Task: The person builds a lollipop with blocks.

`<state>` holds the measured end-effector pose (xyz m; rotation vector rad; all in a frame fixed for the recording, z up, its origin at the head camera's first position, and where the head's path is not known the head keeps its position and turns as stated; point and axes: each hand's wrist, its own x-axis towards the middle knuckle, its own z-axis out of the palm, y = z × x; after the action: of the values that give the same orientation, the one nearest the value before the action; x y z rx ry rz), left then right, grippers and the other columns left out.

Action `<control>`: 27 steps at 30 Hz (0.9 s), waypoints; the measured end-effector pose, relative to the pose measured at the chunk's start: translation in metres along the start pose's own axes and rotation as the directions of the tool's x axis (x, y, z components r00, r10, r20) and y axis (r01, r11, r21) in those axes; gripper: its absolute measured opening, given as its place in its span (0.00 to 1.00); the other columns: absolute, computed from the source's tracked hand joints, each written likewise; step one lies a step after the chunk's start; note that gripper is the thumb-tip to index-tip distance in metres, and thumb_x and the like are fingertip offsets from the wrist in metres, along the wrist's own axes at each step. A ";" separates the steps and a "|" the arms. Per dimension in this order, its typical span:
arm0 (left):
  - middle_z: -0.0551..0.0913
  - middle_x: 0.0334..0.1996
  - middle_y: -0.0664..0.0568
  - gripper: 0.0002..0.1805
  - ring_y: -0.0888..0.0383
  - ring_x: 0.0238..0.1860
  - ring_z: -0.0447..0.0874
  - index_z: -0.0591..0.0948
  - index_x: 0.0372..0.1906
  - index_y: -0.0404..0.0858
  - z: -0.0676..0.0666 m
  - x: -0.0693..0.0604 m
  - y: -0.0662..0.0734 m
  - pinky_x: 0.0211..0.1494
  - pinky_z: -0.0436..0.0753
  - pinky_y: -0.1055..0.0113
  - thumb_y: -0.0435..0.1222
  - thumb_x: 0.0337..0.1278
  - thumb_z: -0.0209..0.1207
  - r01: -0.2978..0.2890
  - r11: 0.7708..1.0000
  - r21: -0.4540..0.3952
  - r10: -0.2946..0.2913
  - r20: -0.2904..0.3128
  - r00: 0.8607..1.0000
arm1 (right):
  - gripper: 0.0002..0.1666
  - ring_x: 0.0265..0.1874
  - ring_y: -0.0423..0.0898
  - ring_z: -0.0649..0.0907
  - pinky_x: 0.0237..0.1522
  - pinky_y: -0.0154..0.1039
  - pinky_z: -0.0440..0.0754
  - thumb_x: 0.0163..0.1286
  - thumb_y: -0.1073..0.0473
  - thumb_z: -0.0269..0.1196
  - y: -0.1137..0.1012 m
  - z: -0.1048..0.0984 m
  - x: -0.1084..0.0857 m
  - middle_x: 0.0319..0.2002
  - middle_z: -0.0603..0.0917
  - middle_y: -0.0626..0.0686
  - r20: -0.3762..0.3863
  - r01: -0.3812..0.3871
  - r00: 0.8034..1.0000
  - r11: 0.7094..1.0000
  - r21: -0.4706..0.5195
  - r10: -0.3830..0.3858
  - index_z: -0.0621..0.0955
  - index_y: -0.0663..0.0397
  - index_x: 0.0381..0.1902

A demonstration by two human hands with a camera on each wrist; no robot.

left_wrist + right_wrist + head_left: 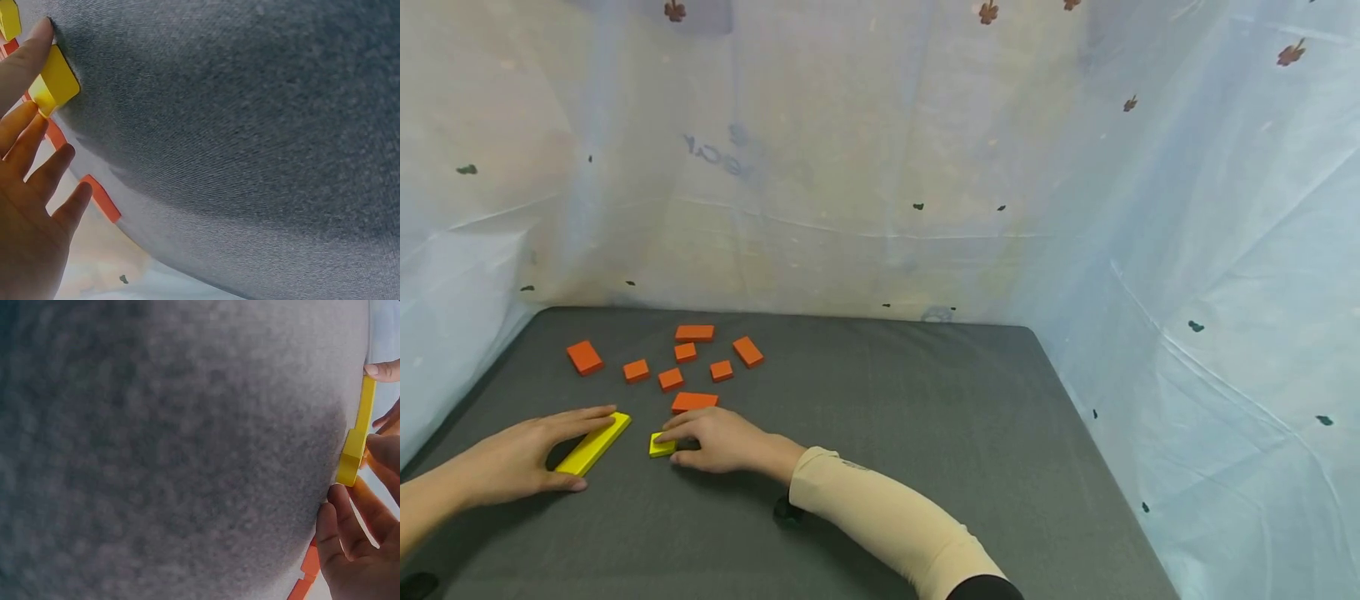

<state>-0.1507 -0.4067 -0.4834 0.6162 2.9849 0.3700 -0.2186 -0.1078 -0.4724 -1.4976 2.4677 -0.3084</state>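
Pale see-through sheets (850, 167) hang behind and beside a dark gray table (925, 467). On its left part, a person's two hands each have a yellow block.

A long yellow block (593, 447) lies slanted on the table in the left hand (531, 454). Its thumb is at the near end and its fingertips are at the far end, so these fingers are spread wide, with the block between them.

To the right, a small yellow block (661, 447) sits by the right hand (724, 440). These fingers are only a little apart and pinch it: fingertips over the top, thumb at the near right corner. The two yellow blocks do not touch.

One orange block (695, 401) lies just past the right hand. Seven more orange blocks (685, 353) lie scattered farther back. A tan sleeve (895, 517) covers the right arm.
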 end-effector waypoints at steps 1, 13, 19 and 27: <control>0.75 0.68 0.34 0.55 0.34 0.59 0.81 0.76 0.72 0.36 0.000 0.001 0.000 0.51 0.83 0.39 0.55 0.35 0.82 0.001 1.000 0.002 -0.001 0.001 1.000 | 0.27 0.67 0.28 0.72 0.64 0.19 0.67 0.80 0.46 0.61 0.000 0.000 0.001 0.72 0.73 0.35 -0.003 0.001 1.000 1.000 -0.004 -0.001 0.76 0.32 0.74; 0.73 0.69 0.41 0.58 0.36 0.60 0.80 0.80 0.67 0.36 0.004 0.002 0.002 0.49 0.84 0.42 0.69 0.29 0.77 -0.002 1.000 0.020 0.003 -0.034 0.999 | 0.21 0.52 0.23 0.80 0.45 0.14 0.71 0.76 0.47 0.66 0.002 0.003 0.007 0.66 0.79 0.32 -0.058 -0.002 0.998 0.999 -0.039 -0.001 0.83 0.30 0.65; 0.72 0.71 0.38 0.56 0.34 0.64 0.77 0.78 0.70 0.37 0.002 0.002 -0.001 0.52 0.83 0.40 0.59 0.29 0.82 0.008 1.000 -0.013 -0.008 0.012 1.000 | 0.20 0.52 0.23 0.80 0.44 0.13 0.71 0.76 0.49 0.66 0.002 0.003 0.008 0.63 0.82 0.32 -0.079 -0.007 0.997 0.999 -0.031 0.004 0.85 0.30 0.63; 0.72 0.71 0.36 0.55 0.32 0.63 0.77 0.78 0.69 0.36 0.000 0.006 -0.002 0.53 0.82 0.38 0.55 0.29 0.84 0.035 0.998 -0.046 -0.033 0.042 0.999 | 0.19 0.54 0.23 0.79 0.47 0.13 0.70 0.76 0.50 0.66 0.002 0.003 0.006 0.62 0.82 0.32 -0.088 -0.017 0.996 1.000 -0.005 0.017 0.86 0.32 0.63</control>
<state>-0.1567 -0.4066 -0.4841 0.5612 2.9348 0.4180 -0.2217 -0.1128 -0.4765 -1.4950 2.5501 -0.3727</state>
